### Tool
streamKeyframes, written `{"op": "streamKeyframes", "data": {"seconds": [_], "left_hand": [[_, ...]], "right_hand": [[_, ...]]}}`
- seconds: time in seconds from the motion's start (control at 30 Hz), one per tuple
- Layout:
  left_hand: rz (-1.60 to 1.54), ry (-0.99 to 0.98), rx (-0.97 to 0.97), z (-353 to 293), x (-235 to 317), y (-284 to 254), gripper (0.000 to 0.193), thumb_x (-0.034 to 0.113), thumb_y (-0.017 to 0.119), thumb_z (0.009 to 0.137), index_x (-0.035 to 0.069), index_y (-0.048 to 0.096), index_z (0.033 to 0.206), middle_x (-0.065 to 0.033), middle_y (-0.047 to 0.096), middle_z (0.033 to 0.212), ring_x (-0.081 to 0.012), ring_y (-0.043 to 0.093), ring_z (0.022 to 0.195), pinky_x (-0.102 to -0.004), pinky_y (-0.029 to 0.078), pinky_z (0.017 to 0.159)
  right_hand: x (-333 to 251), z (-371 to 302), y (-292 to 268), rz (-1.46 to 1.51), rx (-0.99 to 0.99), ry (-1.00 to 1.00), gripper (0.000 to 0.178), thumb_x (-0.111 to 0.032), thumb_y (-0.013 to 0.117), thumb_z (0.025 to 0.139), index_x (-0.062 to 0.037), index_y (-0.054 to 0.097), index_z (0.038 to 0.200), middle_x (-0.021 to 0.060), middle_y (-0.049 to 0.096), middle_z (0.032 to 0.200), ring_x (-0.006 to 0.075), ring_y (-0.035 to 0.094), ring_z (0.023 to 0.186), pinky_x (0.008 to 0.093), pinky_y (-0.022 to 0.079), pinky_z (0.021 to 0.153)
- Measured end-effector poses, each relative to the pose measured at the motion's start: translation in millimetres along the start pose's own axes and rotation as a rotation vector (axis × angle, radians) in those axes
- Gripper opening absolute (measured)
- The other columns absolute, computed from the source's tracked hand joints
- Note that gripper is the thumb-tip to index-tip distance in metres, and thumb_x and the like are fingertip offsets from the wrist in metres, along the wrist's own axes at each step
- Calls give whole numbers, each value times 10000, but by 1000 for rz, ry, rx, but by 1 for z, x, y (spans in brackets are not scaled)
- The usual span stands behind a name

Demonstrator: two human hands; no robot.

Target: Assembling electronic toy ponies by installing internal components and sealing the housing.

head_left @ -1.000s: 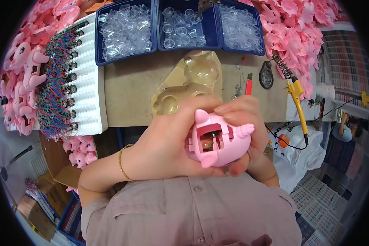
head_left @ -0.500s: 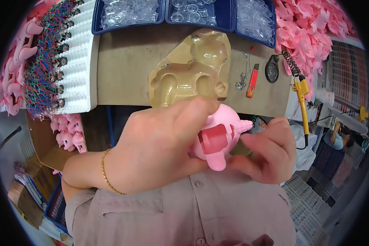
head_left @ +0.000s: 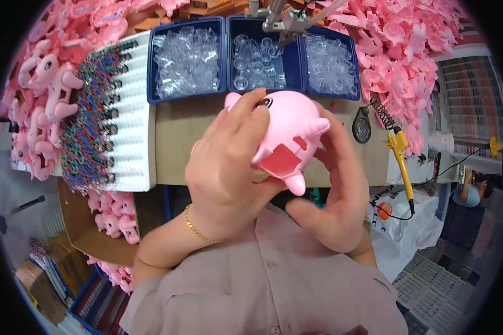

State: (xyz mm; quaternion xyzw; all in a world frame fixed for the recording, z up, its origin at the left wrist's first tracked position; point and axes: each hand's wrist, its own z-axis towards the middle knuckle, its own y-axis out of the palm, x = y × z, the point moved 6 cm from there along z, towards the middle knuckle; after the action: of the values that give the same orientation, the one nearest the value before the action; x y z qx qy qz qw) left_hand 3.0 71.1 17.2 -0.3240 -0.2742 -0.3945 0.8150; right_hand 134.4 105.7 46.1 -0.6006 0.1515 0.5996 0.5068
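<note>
A hollow pink toy animal head (head_left: 293,120) is between my hands, above the front of the bench. A painted eye shows near its top, and a squarish opening and a slot are on its underside, with stubby bits sticking out. My left hand (head_left: 221,153) grips it from the left, fingers over the top. On the other side my right hand (head_left: 343,192) curves round it, the fingers partly hidden behind the head and the thumb below.
Blue trays (head_left: 226,67) of clear plastic parts line the back of the bench. Wired speakers lie on white foam (head_left: 137,134) at left. A yellow soldering iron (head_left: 399,153) hangs at right, by a black oval item (head_left: 361,125). Pink shells (head_left: 399,61) are heaped behind it.
The view has shifted, showing more of the bench's far side. The toy head has been raised and turned, bringing its eye into sight. My right hand has come round its right side.
</note>
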Motion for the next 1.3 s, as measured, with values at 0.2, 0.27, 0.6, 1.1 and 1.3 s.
{"op": "streamKeyframes", "data": {"seconds": [0.2,0.27,0.6,1.1,1.3], "left_hand": [[356,152,175,7,-5,6,616,115,790,631,46,501,1170,-199,606,1122,-334,636,897,-393,519,770],[365,126,169,8,-4,9,607,105,785,633,46,505,1168,-192,606,1131,-326,638,895,-377,520,759],[329,-89,70,8,-2,8,628,113,781,719,13,408,1214,-192,568,1193,-255,604,1028,-351,519,841],[-429,-528,-428,-25,26,-2,710,205,865,576,18,477,1140,-167,619,1115,-268,655,962,-317,533,793],[-434,-375,-417,-29,32,-2,715,177,880,539,18,499,1124,-188,628,1097,-258,671,900,-290,530,764]], "right_hand": [[-7,29,3,-431,195,63,460,-63,659,728,55,533,1155,192,629,939,281,635,757,354,518,671],[-4,32,4,-465,228,76,435,-63,654,728,54,545,1132,186,629,894,281,631,719,354,512,636],[-12,31,-2,-465,210,4,475,-114,696,722,44,542,1143,176,620,866,283,627,731,340,507,626],[4,-13,-14,416,-77,-164,642,-316,842,614,7,600,1113,141,577,1049,269,563,1013,356,456,858],[8,-29,-13,614,-123,-33,325,-252,704,809,21,629,968,136,545,1054,295,522,1035,408,424,889]]}}
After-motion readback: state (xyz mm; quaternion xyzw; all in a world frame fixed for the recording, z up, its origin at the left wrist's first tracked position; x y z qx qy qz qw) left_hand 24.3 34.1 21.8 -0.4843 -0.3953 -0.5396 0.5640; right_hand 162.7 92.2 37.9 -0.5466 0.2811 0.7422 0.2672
